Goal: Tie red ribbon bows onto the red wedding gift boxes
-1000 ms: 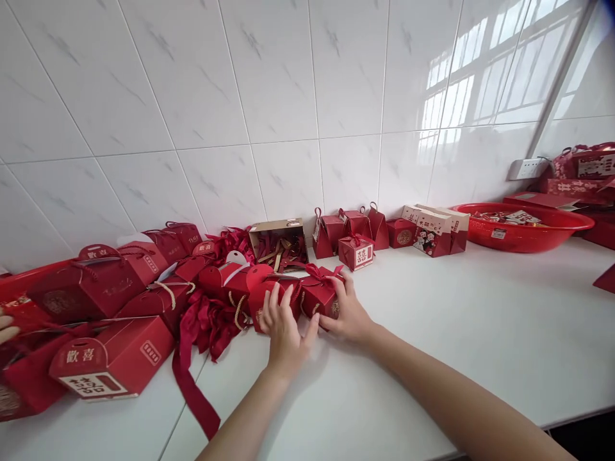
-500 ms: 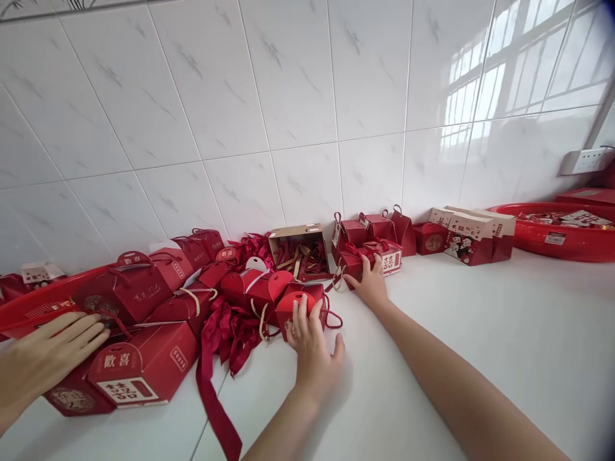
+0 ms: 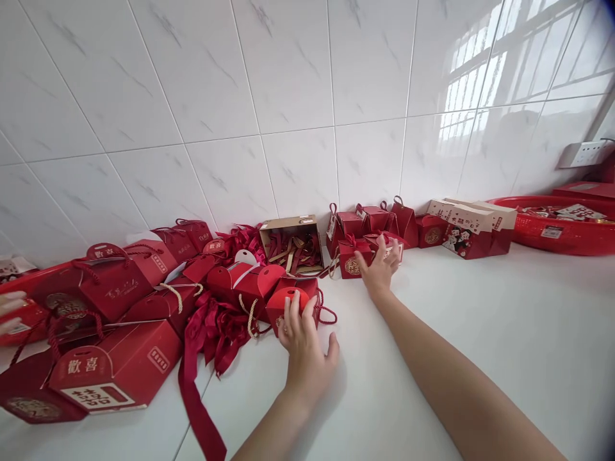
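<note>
At the far left edge, another person's hand [image 3: 10,312] shows in front of a red basin [image 3: 48,276]; you cannot tell what it touches. Next comes a red carton [image 3: 139,358] lettered 歡喜, then a heap of crimson ribbon [image 3: 218,326] with one length trailing toward you. Behind, against the wall, a brown box [image 3: 288,222] holds ribbon strips. Your left hand [image 3: 307,358] rests its fingertips on a round-flapped box [image 3: 279,302] at the end of the pile, four fingers near together, thumb spread wide. Your right hand [image 3: 379,272] has its fingers spread, thumb beside a gold-emblem box [image 3: 353,262], fingers in front of a bow-tied box [image 3: 371,242]; whether they touch, you cannot tell. Farther right stand cream-topped cartons [image 3: 471,224].
</note>
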Tool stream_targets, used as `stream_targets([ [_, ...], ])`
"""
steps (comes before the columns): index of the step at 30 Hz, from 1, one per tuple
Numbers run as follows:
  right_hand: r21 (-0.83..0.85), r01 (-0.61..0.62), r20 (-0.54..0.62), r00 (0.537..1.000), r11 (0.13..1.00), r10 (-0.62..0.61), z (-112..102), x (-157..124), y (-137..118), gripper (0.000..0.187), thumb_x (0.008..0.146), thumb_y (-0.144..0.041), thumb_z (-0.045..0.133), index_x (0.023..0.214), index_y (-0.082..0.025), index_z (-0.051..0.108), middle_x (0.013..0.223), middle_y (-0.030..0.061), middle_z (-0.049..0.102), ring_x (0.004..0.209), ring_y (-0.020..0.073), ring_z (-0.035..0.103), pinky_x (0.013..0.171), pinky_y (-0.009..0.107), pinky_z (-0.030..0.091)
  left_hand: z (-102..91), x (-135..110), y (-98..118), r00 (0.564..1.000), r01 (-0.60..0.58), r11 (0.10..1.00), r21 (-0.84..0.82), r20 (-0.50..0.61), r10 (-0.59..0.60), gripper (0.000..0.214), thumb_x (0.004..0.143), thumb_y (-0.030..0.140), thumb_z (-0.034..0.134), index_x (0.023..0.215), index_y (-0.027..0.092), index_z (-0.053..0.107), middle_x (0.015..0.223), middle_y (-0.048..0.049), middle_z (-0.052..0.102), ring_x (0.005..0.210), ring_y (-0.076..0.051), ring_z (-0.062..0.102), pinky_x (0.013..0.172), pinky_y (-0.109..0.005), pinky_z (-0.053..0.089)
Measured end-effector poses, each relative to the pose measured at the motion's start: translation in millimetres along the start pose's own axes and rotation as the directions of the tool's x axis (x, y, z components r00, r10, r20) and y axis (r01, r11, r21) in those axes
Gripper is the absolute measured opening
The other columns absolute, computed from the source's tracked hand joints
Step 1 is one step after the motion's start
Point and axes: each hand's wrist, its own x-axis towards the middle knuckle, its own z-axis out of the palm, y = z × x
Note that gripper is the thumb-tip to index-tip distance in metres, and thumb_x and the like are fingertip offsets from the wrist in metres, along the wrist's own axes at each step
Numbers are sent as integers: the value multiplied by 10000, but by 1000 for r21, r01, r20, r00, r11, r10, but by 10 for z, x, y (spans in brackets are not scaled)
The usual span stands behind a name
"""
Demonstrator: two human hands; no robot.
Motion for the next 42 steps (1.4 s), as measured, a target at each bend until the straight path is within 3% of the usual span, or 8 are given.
stream_targets([
  [3, 46, -121, -18, 992, 992, 121, -62, 147, 176, 643, 874, -537, 436, 1440, -243, 353, 1526, 155, -14, 1406, 412, 48, 1057, 615, 210, -18, -2, 0, 1000, 0, 1000, -9, 9, 0, 605, 825, 163, 504, 1386, 230, 288, 1529, -179, 222, 1446, -363, 135, 1071, -657, 214],
  [6, 143, -204, 99, 977, 968, 191, -57, 247, 328, 623, 851, -482, 454, 1419, -234, 393, 1532, 146, -32, 1414, 417, 7, 1077, 591, 189, -29, -5, 3, 1000, -3, 1000, -10, 17, 3, 599, 833, 169, 500, 1386, 236, 277, 1530, -175, 224, 1444, -360, 141, 1068, -658, 219],
  [10, 197, -251, 222, 953, 948, 206, -23, 256, 374, 577, 823, -357, 453, 1387, -236, 435, 1462, 155, 174, 1366, 335, 269, 1074, 478, 282, -35, -9, 10, 1000, -4, 1000, -15, 19, 5, 595, 833, 158, 499, 1380, 235, 278, 1530, -179, 216, 1444, -363, 136, 1067, -664, 212],
  [14, 171, -249, 204, 956, 953, 213, -45, 207, 325, 596, 752, -324, 537, 1342, -274, 467, 1380, 126, 227, 1248, 298, 419, 1047, 422, 336, -38, -11, 11, 1000, -3, 1000, -27, 31, 4, 608, 822, 148, 504, 1384, 237, 290, 1525, -178, 230, 1447, -360, 131, 1069, -661, 207],
  [22, 66, -294, 93, 953, 953, 288, -117, 198, 272, 603, 678, -392, 645, 1252, -279, 498, 1402, 137, 216, 1242, 399, 372, 1022, 549, 301, -43, 5, 3, 1000, -7, 1000, -22, 26, 7, 590, 832, 172, 496, 1379, 231, 282, 1521, -175, 246, 1445, -354, 146, 1074, -649, 216],
  [30, 87, -374, 44, 927, 923, 371, -174, 421, 623, 738, 698, -339, 616, 1377, -217, 356, 1537, 185, 0, 1404, 452, 58, 1056, 589, 246, -61, 3, -3, 1000, -16, 998, -53, 20, 18, 549, 852, 172, 481, 1361, 240, 286, 1508, -174, 257, 1444, -349, 150, 1077, -643, 224],
  [38, 64, -401, 23, 916, 914, 400, -105, 559, 809, 764, 687, -344, 636, 1397, -259, 366, 1516, 153, 35, 1385, 457, 94, 1070, 567, 223, -54, 1, -10, 999, -35, 998, -47, 27, 36, 541, 832, 146, 486, 1336, 241, 315, 1512, -166, 253, 1442, -357, 152, 1072, -642, 228],
  [42, 57, -417, 0, 909, 907, 418, -79, 574, 867, 747, 703, -297, 607, 1408, -266, 363, 1474, 160, 130, 1314, 422, 267, 1035, 542, 286, -62, 19, 6, 999, -27, 999, -43, 27, 28, 551, 835, 141, 483, 1346, 225, 296, 1506, -175, 263, 1444, -351, 148, 1073, -636, 228],
])
